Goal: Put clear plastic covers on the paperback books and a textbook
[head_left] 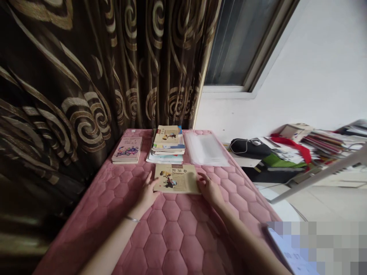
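Work surface: pink quilted pad (174, 233), hexagonal pattern, bordered by a dark patterned curtain (132, 57) at left and far side. Left hand (148, 192) and right hand (210, 190) grasp the beige book (183, 180) by its left and right ends, mid-surface (contact with the pad cannot be confirmed). Far row, left to right: pink-covered book (127, 148), book stack (166, 146), clear plastic sleeves (207, 149). Far right: window (237, 42), white wall (318, 68).

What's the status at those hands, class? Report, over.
Left hand and right hand at opposite ends of beige rectangular illustrated paperback. Paperback on pink hexagon-quilted surface. Uneven stack of paper books just beyond.
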The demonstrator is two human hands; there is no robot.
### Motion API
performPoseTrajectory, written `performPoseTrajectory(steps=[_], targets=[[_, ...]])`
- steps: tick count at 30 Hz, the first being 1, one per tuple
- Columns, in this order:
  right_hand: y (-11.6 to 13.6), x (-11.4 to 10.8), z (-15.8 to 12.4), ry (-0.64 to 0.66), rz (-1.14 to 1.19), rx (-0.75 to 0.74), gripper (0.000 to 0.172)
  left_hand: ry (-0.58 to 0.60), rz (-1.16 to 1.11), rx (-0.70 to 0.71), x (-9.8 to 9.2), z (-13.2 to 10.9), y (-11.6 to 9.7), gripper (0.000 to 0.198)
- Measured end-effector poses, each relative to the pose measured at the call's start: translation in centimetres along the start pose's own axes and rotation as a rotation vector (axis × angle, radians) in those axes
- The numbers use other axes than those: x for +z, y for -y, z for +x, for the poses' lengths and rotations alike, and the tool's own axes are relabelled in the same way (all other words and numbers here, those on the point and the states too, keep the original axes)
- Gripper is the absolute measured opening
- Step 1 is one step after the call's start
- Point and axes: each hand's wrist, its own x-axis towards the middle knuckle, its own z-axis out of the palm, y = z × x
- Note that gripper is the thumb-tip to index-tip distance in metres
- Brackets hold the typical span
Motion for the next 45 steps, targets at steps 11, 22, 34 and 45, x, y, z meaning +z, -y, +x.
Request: performPoseTrajectory(steps=[11,22,34,45], targets=[[-2.1,1.6,-2.7,-0.024,0.084,-0.421,0.026,-0.017,-0.022,0.021,-0.7,0.4,0.2,0.047],[0.8,1.5,-3.3,-0.075,-0.127,-0.345,0.02,0.052,0.148,0.259,-0.2,0.1,-3.6,0.032],[3.9,3.9,-4.0,-0.149,-0.175,-0.216,0.025,-0.027,0.139,0.182,1.3,0.1,-5.6,0.021],[-3.1,0.9,-2.9,-0.031,0.055,-0.212,0.027,0.102,-0.102,0.015,-2.6,-0.2,0.5,0.022]])
